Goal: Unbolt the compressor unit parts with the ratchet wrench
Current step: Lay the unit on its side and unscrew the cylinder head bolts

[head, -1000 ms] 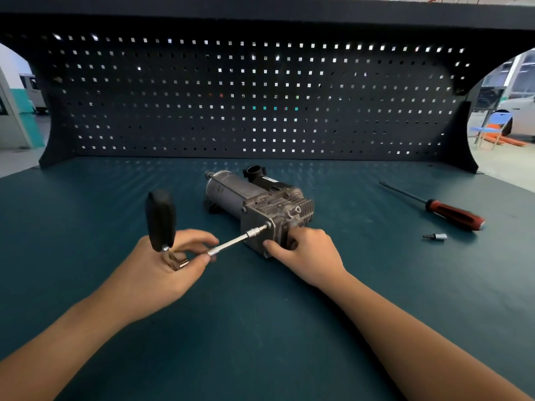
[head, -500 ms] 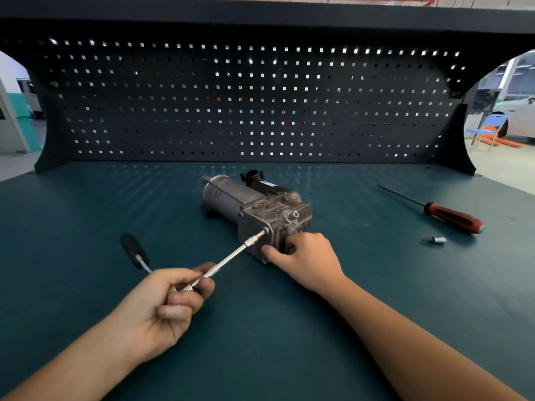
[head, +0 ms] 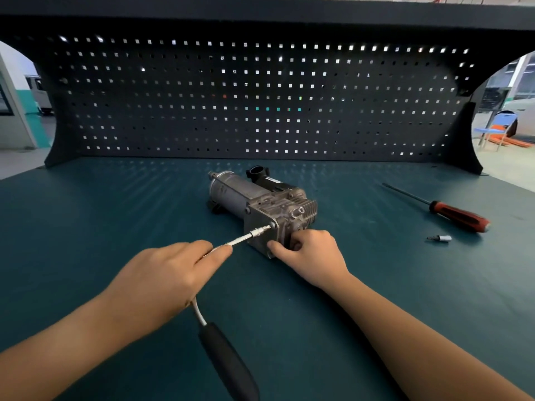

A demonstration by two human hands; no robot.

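A dark teal bench top (head: 86, 227) fills the lower view, backed by a black pegboard (head: 260, 96) whose square holes let light through, under a dark overhead shelf (head: 260, 13). Past the board's cut-out at three o'clock a workshop floor and a blue chair (head: 492, 131) show; at nine o'clock a pale wall with a teal band shows. The compressor unit (head: 240, 192) lies on its side mid-bench, its finned metal end toward five o'clock. From it, at three o'clock and well apart, lies a red-and-black screwdriver (head: 460, 215), with a small bit socket (head: 441, 238) just beside it at the screwdriver's seven o'clock. The right hand (head: 312, 256) grips the compressor's near end, fingers curled over the top and thumb pressed on the front face. The left hand (head: 162, 282) is curled round the head of the ratchet wrench (head: 228, 363), thumb and forefinger lying along the extension bar (head: 240, 240), whose tip sits on a bolt at the front plate's upper corner. The black handle points to six o'clock from that hand. A second ago the handle stood up at twelve o'clock; half a second ago it lay out at ten o'clock; it has now swung underneath. The right hand and compressor have stayed put, as have the screwdriver and bit socket.
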